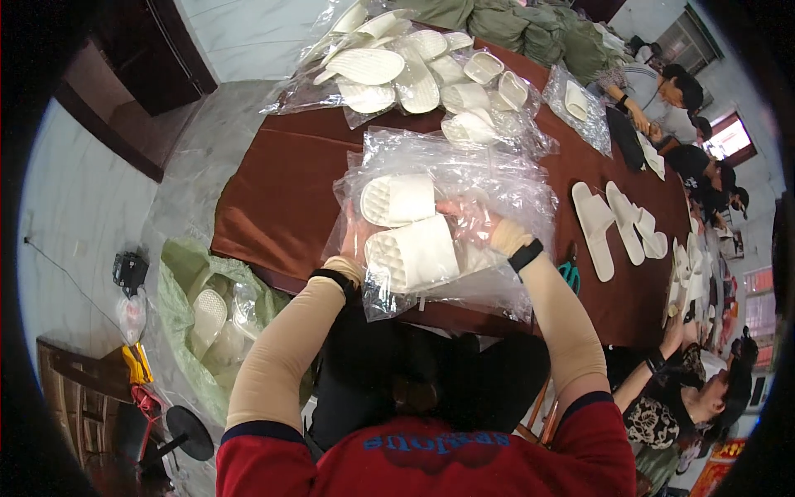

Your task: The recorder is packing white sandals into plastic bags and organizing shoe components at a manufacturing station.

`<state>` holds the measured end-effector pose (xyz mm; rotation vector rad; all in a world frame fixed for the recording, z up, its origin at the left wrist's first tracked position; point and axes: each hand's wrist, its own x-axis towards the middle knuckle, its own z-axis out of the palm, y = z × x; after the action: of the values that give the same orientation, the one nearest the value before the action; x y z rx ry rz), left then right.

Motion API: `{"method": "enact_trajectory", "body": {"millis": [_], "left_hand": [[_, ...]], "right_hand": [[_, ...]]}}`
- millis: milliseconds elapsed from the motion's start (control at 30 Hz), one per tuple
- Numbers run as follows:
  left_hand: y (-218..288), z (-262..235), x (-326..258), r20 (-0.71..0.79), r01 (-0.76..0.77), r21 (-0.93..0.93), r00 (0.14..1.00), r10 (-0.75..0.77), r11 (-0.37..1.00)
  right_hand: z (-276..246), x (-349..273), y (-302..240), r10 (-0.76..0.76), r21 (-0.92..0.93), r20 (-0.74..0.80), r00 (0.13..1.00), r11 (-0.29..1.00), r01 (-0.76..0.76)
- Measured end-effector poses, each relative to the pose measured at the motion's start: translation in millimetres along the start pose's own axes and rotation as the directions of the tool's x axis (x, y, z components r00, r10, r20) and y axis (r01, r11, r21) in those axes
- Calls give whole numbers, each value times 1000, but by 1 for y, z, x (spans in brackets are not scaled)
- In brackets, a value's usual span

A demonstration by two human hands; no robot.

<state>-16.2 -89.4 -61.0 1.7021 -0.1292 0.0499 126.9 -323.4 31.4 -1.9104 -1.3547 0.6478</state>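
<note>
Both my hands hold a clear plastic bag (464, 178) above the near edge of a brown table (273, 190). Inside the bag lie two white slippers (406, 232), soles up, one above the other. My left hand (354, 242) grips the bag at its left side, next to the slippers. My right hand (484, 222) is under the plastic on the right, fingers against the lower slipper. Both forearms wear beige sleeves and black wristbands.
Several white slippers in clear bags (414, 70) pile up at the far end of the table. Loose slippers (613, 219) lie to the right, with teal-handled scissors (570, 272) near my right arm. A green sack (207, 306) of slippers stands on the floor at left. Other people (687, 389) work at right.
</note>
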Motion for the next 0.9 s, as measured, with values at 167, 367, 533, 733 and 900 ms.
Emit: {"method": "enact_trajectory", "body": {"millis": [167, 367, 533, 733, 900], "left_hand": [[32, 15, 10, 64, -72, 996, 988, -140, -54], [46, 8, -14, -199, -72, 581, 953, 227, 811], [39, -14, 2, -24, -94, 892, 967, 253, 443], [140, -36, 2, -123, -166, 830, 877, 465, 533], [108, 18, 16, 242, -250, 932, 968, 64, 264]], "right_hand": [[32, 5, 46, -35, -380, -191, 981, 924, -41], [31, 1, 20, 168, 277, -584, 794, 961, 0], [45, -5, 68, 245, 563, -716, 654, 757, 332], [60, -7, 112, 184, 116, -630, 755, 983, -143], [39, -28, 142, 182, 95, -629, 756, 983, -157]]}}
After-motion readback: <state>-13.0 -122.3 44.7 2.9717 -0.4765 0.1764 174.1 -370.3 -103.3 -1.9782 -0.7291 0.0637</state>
